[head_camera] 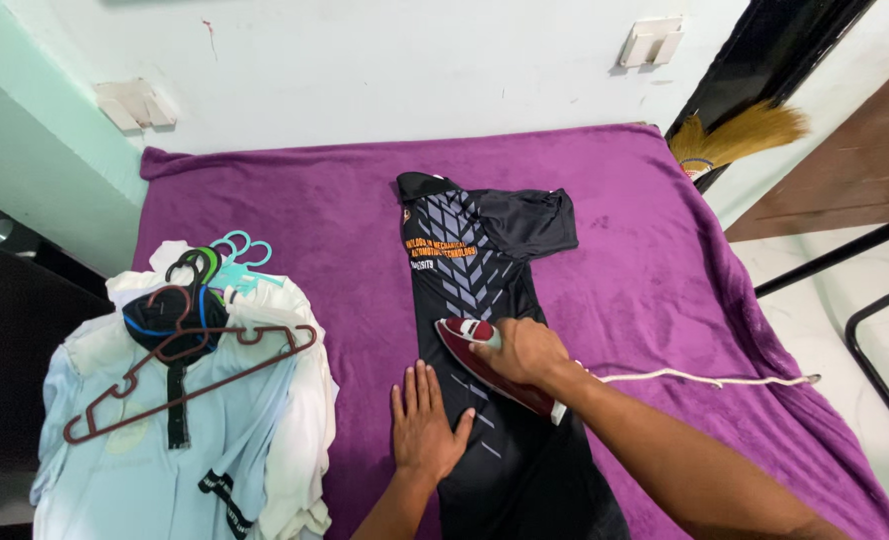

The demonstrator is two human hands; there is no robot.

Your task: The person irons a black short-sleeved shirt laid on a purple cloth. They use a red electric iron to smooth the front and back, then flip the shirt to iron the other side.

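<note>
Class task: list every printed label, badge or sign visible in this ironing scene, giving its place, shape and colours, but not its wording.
Chest print: on the black shirt, orange and white lines of lettering.
Small badge: near the shirt's collar, roundish, orange.
No packages, signs or screens in view.

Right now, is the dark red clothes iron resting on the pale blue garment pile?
No: the dark red iron, gripped by the right hand, sits on the black patterned shirt, beside the flat left hand.
</note>
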